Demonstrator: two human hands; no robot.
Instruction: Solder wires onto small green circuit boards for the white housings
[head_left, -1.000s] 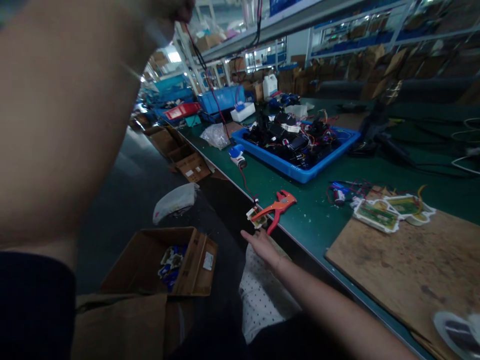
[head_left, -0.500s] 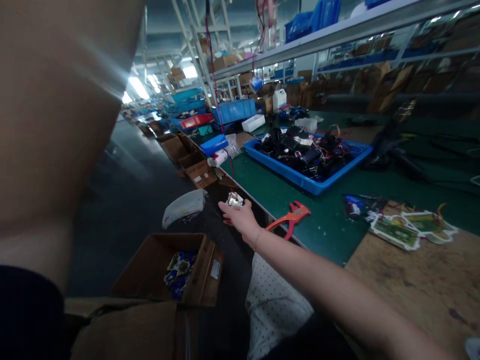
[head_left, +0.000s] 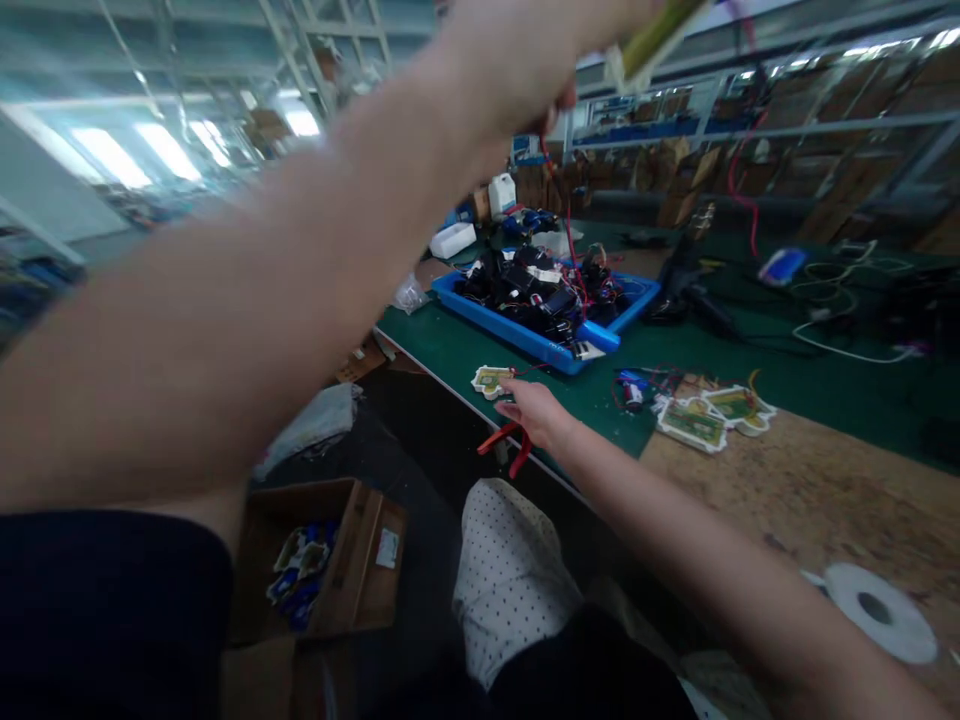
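While the left hand (head_left: 540,60) is raised high above the blue tray (head_left: 495,325), fingers clamped on a blurred green board (head_left: 654,35), the right arm reaches out in front of that tray. The right hand (head_left: 536,412) lies palm-down over orange pliers (head_left: 504,445), fingers straight and loosely together, tips at a small circuit board (head_left: 489,380).

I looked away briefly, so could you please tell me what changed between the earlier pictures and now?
The left hand, raised, has swung across the view; it grips a green board with a red wire hanging. The right hand, half a second ago holding a small shiny part, now lies over the orange tool, fingertips beside a small board. The blue tray and the cardboard box stayed put.
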